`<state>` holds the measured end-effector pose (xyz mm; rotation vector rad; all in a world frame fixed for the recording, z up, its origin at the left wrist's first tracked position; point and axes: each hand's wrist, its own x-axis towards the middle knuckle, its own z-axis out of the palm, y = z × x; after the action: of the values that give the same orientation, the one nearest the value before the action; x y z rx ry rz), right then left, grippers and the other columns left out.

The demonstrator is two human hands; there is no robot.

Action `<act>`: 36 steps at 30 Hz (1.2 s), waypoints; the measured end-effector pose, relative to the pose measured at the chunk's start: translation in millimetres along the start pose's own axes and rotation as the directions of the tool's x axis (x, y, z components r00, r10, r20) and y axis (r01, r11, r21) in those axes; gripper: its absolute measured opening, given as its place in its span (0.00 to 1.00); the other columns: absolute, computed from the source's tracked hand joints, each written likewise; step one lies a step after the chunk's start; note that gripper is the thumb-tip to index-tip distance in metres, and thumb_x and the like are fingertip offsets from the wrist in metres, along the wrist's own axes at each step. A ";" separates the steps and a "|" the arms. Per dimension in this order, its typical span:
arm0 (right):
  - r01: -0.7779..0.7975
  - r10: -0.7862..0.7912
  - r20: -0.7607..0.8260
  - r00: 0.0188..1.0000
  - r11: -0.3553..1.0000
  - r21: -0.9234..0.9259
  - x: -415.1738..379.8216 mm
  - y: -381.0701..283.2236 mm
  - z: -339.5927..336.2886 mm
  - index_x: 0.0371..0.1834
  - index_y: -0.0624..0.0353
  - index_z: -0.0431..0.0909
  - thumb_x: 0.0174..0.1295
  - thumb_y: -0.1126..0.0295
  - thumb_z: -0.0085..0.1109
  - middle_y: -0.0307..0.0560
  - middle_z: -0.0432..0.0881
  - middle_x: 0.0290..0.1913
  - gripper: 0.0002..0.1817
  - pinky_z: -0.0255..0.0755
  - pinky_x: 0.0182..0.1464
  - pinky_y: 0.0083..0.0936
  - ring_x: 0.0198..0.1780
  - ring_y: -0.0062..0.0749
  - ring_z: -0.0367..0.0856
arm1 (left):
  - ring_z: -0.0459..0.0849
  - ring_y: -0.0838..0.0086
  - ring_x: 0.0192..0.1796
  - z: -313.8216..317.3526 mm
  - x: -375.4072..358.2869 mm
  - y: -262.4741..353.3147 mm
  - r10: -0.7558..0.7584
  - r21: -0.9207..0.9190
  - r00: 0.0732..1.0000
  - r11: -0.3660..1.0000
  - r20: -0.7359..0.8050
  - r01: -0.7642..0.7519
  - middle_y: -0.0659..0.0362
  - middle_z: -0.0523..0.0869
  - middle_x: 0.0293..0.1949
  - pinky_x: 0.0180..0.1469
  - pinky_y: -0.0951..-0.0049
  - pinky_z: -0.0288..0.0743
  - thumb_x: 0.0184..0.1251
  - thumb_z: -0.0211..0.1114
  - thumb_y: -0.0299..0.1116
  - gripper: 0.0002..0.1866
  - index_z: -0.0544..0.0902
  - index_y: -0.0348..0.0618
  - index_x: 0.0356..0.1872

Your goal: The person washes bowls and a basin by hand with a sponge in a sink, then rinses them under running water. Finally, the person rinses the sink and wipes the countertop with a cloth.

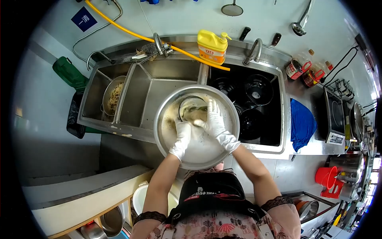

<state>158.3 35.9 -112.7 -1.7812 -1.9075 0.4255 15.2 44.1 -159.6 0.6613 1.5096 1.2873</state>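
Observation:
A large metal basin [160, 137] of cloudy, foamy water rests on the sink's front edge. Inside it, a dark-rimmed bowl [181, 106] sits tilted in the suds, with something greenish and dark in its hollow that I cannot make out. My left hand [182, 135], in a white glove, is closed at the bowl's near left edge, its fingertips partly hidden in the foam. Along the bowl's right side lies my right hand [215, 121], also gloved, with its long fingers on the far side and its thumb at the near rim.
Several black bowls [258, 88] lie in the right sink. A strainer with food scraps [115, 95] sits in the left compartment. Behind are a yellow pump bottle [211, 47], a yellow hose [119, 27] and taps [254, 51]. A blue cloth [302, 124] lies at the right.

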 end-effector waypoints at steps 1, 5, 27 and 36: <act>-0.175 0.184 -0.062 0.981 0.977 0.125 -3.2 5.7 29.6 0.69 0.70 0.51 0.47 0.43 0.68 0.68 0.59 0.68 0.55 0.53 0.70 0.42 0.69 0.57 0.58 | 0.77 0.67 0.51 2.5 -18.1 17.0 -0.055 -0.066 0.994 0.996 0.096 0.062 0.51 0.75 0.53 0.55 0.71 0.73 0.47 0.50 0.08 0.37 0.60 0.36 0.65; -0.374 0.458 0.152 0.876 0.446 0.813 -1.6 10.9 79.4 0.60 0.71 0.65 0.51 0.64 0.70 0.61 0.78 0.51 0.36 0.71 0.56 0.26 0.53 0.42 0.78 | 0.77 0.70 0.50 10.5 -41.7 9.2 0.093 -0.069 0.993 0.994 0.072 -0.088 0.53 0.75 0.55 0.46 0.77 0.76 0.45 0.50 0.09 0.42 0.56 0.38 0.69; -0.406 0.469 0.051 0.882 0.700 0.587 35.3 17.8 45.0 0.35 0.63 0.80 0.59 0.61 0.63 0.60 0.83 0.32 0.14 0.73 0.40 0.38 0.33 0.51 0.82 | 0.77 0.64 0.56 -12.6 -9.6 27.8 0.219 0.111 0.938 0.960 0.268 -0.256 0.54 0.78 0.53 0.57 0.73 0.71 0.53 0.52 0.14 0.32 0.65 0.42 0.65; 0.714 -0.730 0.136 0.670 0.584 -0.386 75.2 -33.3 -42.8 0.53 0.67 0.73 0.56 0.67 0.51 0.55 0.79 0.48 0.22 0.74 0.49 0.31 0.50 0.41 0.78 | 0.76 0.56 0.60 -6.6 30.2 50.3 0.023 0.613 0.870 0.700 0.493 -0.366 0.44 0.78 0.54 0.62 0.65 0.66 0.62 0.60 0.40 0.30 0.66 0.37 0.63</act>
<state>151.9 102.6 -48.6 -1.0042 -2.6151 -0.3407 -11.0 82.2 -123.0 1.5492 1.5203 0.5859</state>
